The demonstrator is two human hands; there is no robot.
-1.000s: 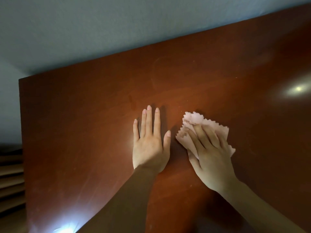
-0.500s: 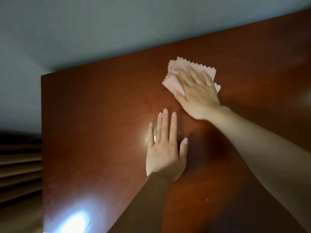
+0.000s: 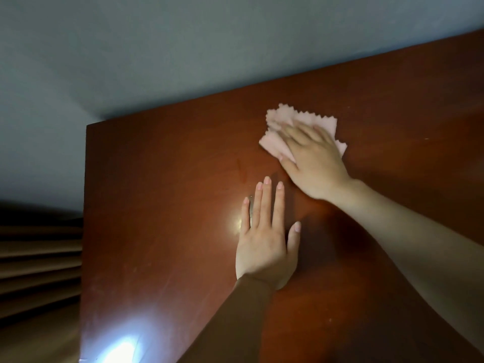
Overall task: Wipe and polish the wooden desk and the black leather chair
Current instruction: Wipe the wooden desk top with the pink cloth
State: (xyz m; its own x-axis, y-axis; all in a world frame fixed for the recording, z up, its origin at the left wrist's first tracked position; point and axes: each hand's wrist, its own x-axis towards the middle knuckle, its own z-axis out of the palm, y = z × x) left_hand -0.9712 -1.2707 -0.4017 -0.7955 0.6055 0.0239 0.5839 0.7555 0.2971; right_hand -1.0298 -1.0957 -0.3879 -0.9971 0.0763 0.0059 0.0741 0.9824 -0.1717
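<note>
The right hand [image 3: 314,158] lay flat with straight fingers on the pink cloth [image 3: 301,121], pressing it down so it could rub the far part of the brown wooden surface [image 3: 157,205]. The left hand [image 3: 264,239] rested open and empty nearby, likely to hold the person steady.

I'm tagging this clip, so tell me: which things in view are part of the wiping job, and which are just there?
Part of the job:
- wooden desk
- pink cloth
- right hand, pressing the cloth to the desk
- left hand, flat on the desk

Just there:
- grey-blue wall
- brown pleated folds at left, perhaps a curtain
</note>
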